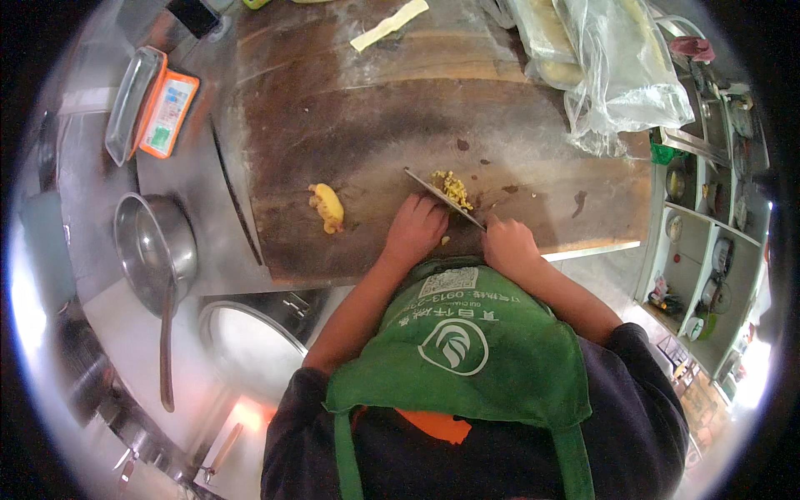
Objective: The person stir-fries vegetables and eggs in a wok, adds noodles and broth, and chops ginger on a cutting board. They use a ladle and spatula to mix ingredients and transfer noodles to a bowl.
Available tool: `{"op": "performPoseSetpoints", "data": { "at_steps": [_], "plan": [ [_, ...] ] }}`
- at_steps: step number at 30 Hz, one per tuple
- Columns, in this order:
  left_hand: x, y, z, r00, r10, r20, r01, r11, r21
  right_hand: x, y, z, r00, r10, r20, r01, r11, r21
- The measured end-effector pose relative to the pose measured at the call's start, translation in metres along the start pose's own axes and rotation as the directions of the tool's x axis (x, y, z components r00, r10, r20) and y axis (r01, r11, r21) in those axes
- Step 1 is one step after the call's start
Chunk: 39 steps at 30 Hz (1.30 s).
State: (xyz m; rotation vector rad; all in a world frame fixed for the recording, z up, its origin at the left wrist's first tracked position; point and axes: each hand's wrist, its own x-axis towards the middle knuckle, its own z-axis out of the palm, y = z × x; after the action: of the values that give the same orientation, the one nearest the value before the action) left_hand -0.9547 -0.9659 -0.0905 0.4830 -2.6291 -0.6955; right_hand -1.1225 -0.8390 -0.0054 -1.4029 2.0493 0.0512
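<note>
My right hand (509,245) grips the handle of a kitchen knife (442,196), whose blade slants up and left across the wooden board (375,125). A small heap of chopped ginger (455,190) lies along the far side of the blade. Curled against the near side is my left hand (417,222), its fingertips at the board; whatever may be under them is hidden. One small yellow bit (445,240) sits between the hands. Left of them rests a partly peeled piece of ginger (327,208).
At the far right, clear plastic bags (615,69) hold pale contents. A pale strip (389,25) lies at the far edge. To the left are a long-handled metal pot (153,240), a thin dark rod (234,190) and an orange-edged plastic container (167,114). Shelves (687,250) stand right.
</note>
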Motion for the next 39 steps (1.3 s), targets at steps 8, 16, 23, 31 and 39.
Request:
{"op": "performPoseSetpoints", "data": {
  "at_steps": [8,16,23,31,39],
  "plan": [
    [0.0,0.0,0.004,0.988,0.011,-0.152,-0.018,0.999,-0.048,-0.001,-0.005,-0.011,0.999,0.024,0.048,-0.021,0.999,-0.046],
    [-0.002,-0.002,0.003,0.983,0.065,-0.174,-0.069,0.998,-0.016,0.0,-0.005,-0.008,0.991,0.049,0.126,-0.034,0.992,-0.119],
    [-0.008,-0.012,0.004,0.99,-0.017,-0.137,0.024,0.999,0.048,0.01,0.004,0.014,0.996,0.049,-0.075,-0.042,0.995,0.085],
    [-0.02,-0.063,-0.055,0.959,-0.169,-0.227,0.203,0.97,0.133,-0.013,0.016,-0.001,0.978,-0.034,-0.207,0.052,0.995,0.083],
    [0.031,-0.02,-0.075,0.906,-0.225,-0.36,0.214,0.974,-0.07,-0.028,0.056,-0.012,0.818,-0.411,-0.403,0.388,0.911,-0.141]
  ]
}}
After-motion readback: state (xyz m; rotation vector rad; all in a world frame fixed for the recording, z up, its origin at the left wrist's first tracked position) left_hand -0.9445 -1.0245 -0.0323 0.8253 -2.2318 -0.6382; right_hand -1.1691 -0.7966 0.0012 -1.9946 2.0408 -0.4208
